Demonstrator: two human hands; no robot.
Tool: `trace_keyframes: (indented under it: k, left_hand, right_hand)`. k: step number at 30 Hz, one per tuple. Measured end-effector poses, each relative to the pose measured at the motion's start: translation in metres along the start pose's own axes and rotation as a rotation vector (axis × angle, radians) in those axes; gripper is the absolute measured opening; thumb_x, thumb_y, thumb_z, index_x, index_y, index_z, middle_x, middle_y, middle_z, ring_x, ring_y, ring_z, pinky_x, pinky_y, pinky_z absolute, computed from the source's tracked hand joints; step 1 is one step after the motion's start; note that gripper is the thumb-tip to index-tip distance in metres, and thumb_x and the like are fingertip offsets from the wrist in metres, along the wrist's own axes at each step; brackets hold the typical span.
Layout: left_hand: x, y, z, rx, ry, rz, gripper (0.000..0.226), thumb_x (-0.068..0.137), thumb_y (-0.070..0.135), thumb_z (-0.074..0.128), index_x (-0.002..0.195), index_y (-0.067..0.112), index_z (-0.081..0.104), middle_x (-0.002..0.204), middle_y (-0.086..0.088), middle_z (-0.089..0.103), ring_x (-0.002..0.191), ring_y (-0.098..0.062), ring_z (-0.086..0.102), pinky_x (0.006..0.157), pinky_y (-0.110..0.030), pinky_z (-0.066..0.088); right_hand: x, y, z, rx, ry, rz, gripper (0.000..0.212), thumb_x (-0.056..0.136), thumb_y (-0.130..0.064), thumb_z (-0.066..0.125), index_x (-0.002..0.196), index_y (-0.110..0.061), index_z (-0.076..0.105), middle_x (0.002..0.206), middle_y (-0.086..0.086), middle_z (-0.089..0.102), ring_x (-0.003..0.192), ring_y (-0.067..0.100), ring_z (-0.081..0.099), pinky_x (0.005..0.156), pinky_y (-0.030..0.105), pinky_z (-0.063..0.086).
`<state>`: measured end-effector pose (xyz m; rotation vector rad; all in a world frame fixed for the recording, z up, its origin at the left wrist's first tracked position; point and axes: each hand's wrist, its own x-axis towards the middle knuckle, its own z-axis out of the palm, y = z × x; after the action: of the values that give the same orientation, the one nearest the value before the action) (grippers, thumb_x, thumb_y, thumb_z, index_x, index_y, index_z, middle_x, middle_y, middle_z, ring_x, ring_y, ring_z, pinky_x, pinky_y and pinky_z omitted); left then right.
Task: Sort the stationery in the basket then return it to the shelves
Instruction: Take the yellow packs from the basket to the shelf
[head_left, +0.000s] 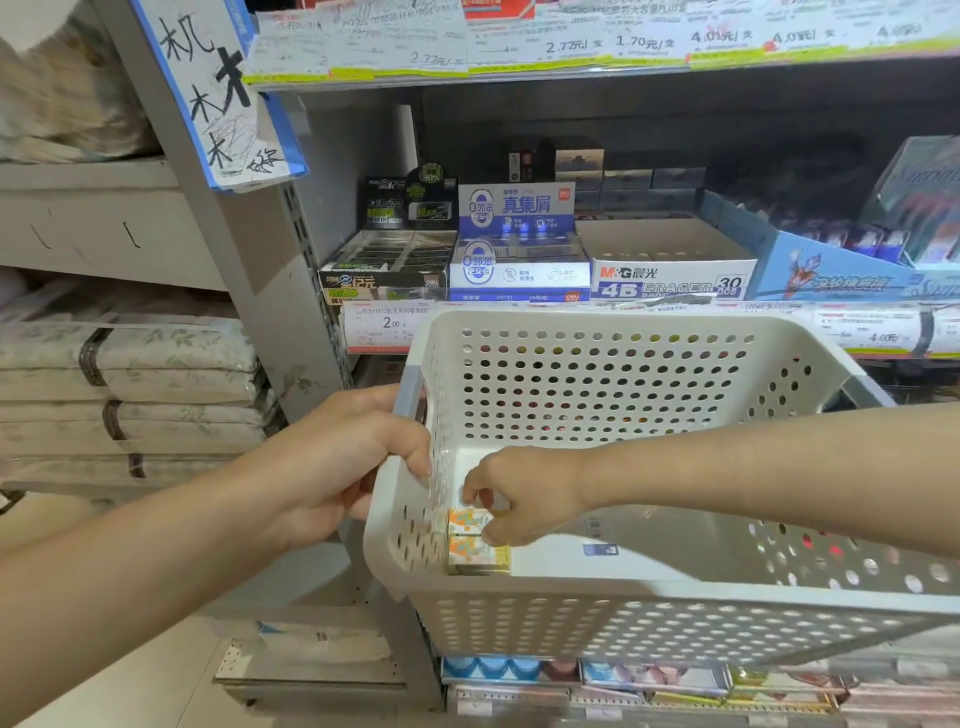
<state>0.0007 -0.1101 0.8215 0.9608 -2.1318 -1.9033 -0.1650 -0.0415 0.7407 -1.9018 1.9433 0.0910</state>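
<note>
A white perforated plastic basket (597, 374) is held up in front of a shop shelf. My left hand (337, 462) grips its left rim by the grey handle. My right hand (524, 493) reaches down into the basket's left corner, fingers pinched around a small orange-and-white patterned eraser (467, 521). A second eraser of the same pattern (475, 556) lies just below it on the basket floor. A flat white packet with a blue label (597, 551) also lies inside.
The shelf (571, 306) behind the basket holds open eraser display boxes: a black-green one (387, 260), a blue-white one (519, 260), a white 4B eraser box (670, 265), a blue box (831, 270). Folded fabric packs (130, 384) are stacked at left. Price tags line the shelf edges.
</note>
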Motion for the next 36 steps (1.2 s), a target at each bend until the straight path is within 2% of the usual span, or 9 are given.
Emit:
trace_keyframes:
  k: [2, 5, 10, 13, 18, 22, 30, 33, 36]
  left_hand:
    - [0.000, 0.001, -0.001, 0.004, 0.005, 0.005, 0.060, 0.044, 0.000, 0.055, 0.100, 0.016, 0.072, 0.104, -0.022, 0.071, 0.103, -0.047, 0.062, 0.093, -0.066, 0.044]
    - [0.000, 0.001, -0.001, 0.007, 0.011, 0.005, 0.061, 0.043, 0.000, 0.055, 0.100, 0.015, 0.071, 0.107, -0.025, 0.069, 0.103, -0.049, 0.061, 0.092, -0.068, 0.044]
    - [0.001, 0.003, 0.000, -0.006, 0.019, -0.001, 0.061, 0.043, 0.000, 0.055, 0.100, 0.014, 0.071, 0.106, -0.025, 0.069, 0.095, -0.046, 0.065, 0.091, -0.064, 0.047]
    - [-0.001, 0.004, 0.002, -0.025, 0.020, -0.010, 0.060, 0.043, -0.001, 0.055, 0.099, 0.012, 0.071, 0.107, -0.029, 0.066, 0.083, -0.038, 0.063, 0.090, -0.064, 0.044]
    - [-0.002, 0.005, 0.004, -0.051, 0.023, -0.029, 0.059, 0.043, -0.001, 0.054, 0.099, 0.010, 0.070, 0.110, -0.032, 0.063, 0.082, -0.037, 0.060, 0.091, -0.066, 0.041]
    - [-0.001, 0.008, 0.006, -0.061, 0.032, -0.031, 0.060, 0.042, -0.002, 0.054, 0.099, 0.009, 0.070, 0.110, -0.032, 0.063, 0.082, -0.037, 0.059, 0.092, -0.067, 0.041]
    - [0.003, 0.011, 0.007, -0.053, 0.020, -0.020, 0.057, 0.043, -0.002, 0.055, 0.095, 0.012, 0.071, 0.108, -0.030, 0.065, 0.082, -0.037, 0.061, 0.089, -0.064, 0.044]
    - [0.003, 0.010, 0.006, -0.048, 0.014, -0.017, 0.057, 0.043, -0.001, 0.055, 0.096, 0.013, 0.071, 0.109, -0.030, 0.065, 0.083, -0.037, 0.062, 0.087, -0.059, 0.045]
    - [0.002, 0.010, 0.007, -0.041, 0.010, -0.019, 0.057, 0.043, -0.001, 0.055, 0.097, 0.013, 0.071, 0.109, -0.030, 0.065, 0.083, -0.037, 0.061, 0.088, -0.063, 0.045]
  right_hand:
    - [0.000, -0.001, 0.000, -0.009, 0.001, 0.004, 0.055, 0.081, -0.035, 0.066, 0.128, -0.010, 0.050, 0.112, 0.008, 0.063, 0.099, 0.024, 0.059, 0.087, 0.035, 0.051]
    - [0.000, -0.003, 0.003, -0.064, 0.026, -0.008, 0.059, 0.073, -0.038, 0.073, 0.121, -0.009, 0.053, 0.104, 0.009, 0.064, 0.092, 0.025, 0.059, 0.080, 0.036, 0.053]
    - [0.001, -0.003, 0.005, -0.116, 0.089, -0.017, 0.039, 0.072, -0.034, 0.072, 0.093, -0.004, 0.059, 0.093, 0.012, 0.063, 0.080, 0.029, 0.059, 0.066, 0.035, 0.051]
    - [0.001, -0.005, 0.007, -0.239, 0.123, -0.023, 0.040, 0.071, -0.040, 0.070, 0.086, -0.003, 0.063, 0.087, 0.013, 0.064, 0.072, 0.028, 0.056, 0.057, 0.031, 0.046]
    - [0.001, -0.010, 0.006, -0.349, 0.171, -0.010, 0.038, 0.068, -0.044, 0.068, 0.079, -0.007, 0.066, 0.078, 0.009, 0.067, 0.057, 0.023, 0.048, 0.045, 0.021, 0.032]
    - [0.001, -0.010, 0.005, -0.396, 0.165, -0.009, 0.032, 0.069, -0.040, 0.066, 0.078, -0.010, 0.067, 0.078, 0.009, 0.067, 0.058, 0.025, 0.049, 0.045, 0.020, 0.030]
    - [-0.002, -0.002, 0.002, -0.265, 0.150, 0.018, 0.044, 0.066, -0.041, 0.072, 0.091, -0.005, 0.067, 0.086, 0.011, 0.068, 0.077, 0.028, 0.063, 0.062, 0.030, 0.051]
    - [-0.003, -0.001, -0.002, -0.251, 0.142, 0.003, 0.046, 0.066, -0.040, 0.075, 0.094, -0.005, 0.067, 0.088, 0.010, 0.067, 0.078, 0.027, 0.060, 0.062, 0.029, 0.048]
    - [-0.005, -0.001, -0.006, -0.242, 0.136, -0.018, 0.048, 0.066, -0.040, 0.078, 0.096, -0.005, 0.066, 0.089, 0.009, 0.067, 0.076, 0.024, 0.057, 0.063, 0.029, 0.046]
